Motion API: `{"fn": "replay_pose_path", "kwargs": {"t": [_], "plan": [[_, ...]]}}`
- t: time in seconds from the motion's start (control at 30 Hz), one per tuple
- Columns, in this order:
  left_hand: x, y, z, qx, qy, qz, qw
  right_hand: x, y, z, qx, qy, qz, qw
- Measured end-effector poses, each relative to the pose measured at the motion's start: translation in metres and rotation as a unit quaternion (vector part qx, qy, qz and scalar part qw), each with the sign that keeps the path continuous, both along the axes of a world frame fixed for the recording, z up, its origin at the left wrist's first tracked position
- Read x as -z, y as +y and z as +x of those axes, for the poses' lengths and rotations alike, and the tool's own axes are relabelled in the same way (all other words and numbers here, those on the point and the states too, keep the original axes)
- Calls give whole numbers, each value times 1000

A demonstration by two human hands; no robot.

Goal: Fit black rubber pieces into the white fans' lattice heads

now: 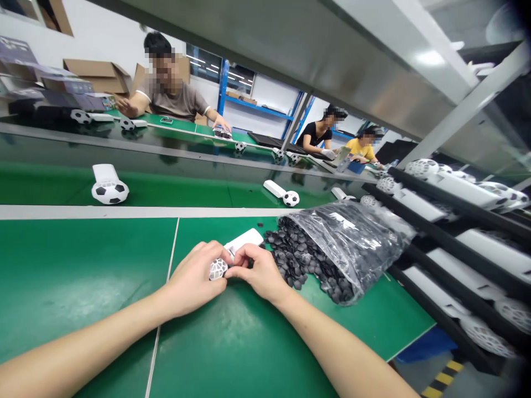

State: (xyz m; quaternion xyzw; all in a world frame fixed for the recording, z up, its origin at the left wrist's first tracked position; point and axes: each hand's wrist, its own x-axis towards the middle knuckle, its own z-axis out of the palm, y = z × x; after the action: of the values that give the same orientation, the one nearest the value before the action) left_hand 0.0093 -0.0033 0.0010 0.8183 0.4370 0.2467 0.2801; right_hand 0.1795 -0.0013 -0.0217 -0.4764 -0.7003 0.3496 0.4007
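My left hand (199,279) is wrapped round the ball-shaped end of a white part (245,240), whose open lattice (218,269) shows between the fingers. The flat white end points away to the upper right. My right hand (259,271) meets it from the right, thumb and forefinger pinched at the lattice's edge; what they hold, if anything, is hidden. Just right of my right hand, small black pieces (296,254) spill out of a clear plastic bag (365,237) onto the green table (95,287).
Finished-looking white parts with black-patched balls (110,192) lie on the green conveyor (199,188) beyond the table edge. Racks (452,243) of white parts stand at the right. Across the line sit a person (176,99) and two more people. A metal shelf hangs overhead.
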Motion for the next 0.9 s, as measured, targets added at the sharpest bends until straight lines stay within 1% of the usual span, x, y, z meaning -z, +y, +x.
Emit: {"fn": "replay_pose_path", "kwargs": {"t": [0.13, 0.23, 0.33, 0.43, 0.5, 0.57, 0.63, 0.7, 0.73, 0.77, 0.83, 0.9], "plan": [[0, -1, -2, 4, -3, -8, 1000, 2, -1, 0, -14, 3, 25, 1000], [0, -1, -6, 27, -7, -8, 1000, 3, -2, 1, -23, -15, 41, 999], [-3, 4, -16, 70, 1, -33, 997, 1, -6, 1, -22, -42, 61, 997], [-8, 13, -27, 141, 15, -105, 984, -1, -9, 3, -22, -61, 82, 995], [-11, 18, -33, 177, 17, -136, 975, -4, -11, 6, -19, -73, 94, 993], [-14, 20, -35, 189, 21, -134, 973, -6, -11, 10, -15, -95, 102, 990], [-17, 21, -36, 188, 34, -118, 974, -7, -9, 17, -10, -139, 108, 984], [-21, 20, -37, 184, 48, -103, 976, -7, -7, 25, 15, -210, 115, 971], [-23, 19, -38, 182, 53, -99, 977, -7, -5, 30, 39, -254, 117, 959], [-25, 19, -39, 177, 58, -98, 978, -6, -4, 34, 70, -303, 118, 943], [-28, 19, -41, 166, 67, -102, 979, -4, -2, 42, 140, -399, 106, 900], [-30, 18, -42, 158, 75, -108, 979, -4, 0, 47, 185, -473, 81, 858]]}}
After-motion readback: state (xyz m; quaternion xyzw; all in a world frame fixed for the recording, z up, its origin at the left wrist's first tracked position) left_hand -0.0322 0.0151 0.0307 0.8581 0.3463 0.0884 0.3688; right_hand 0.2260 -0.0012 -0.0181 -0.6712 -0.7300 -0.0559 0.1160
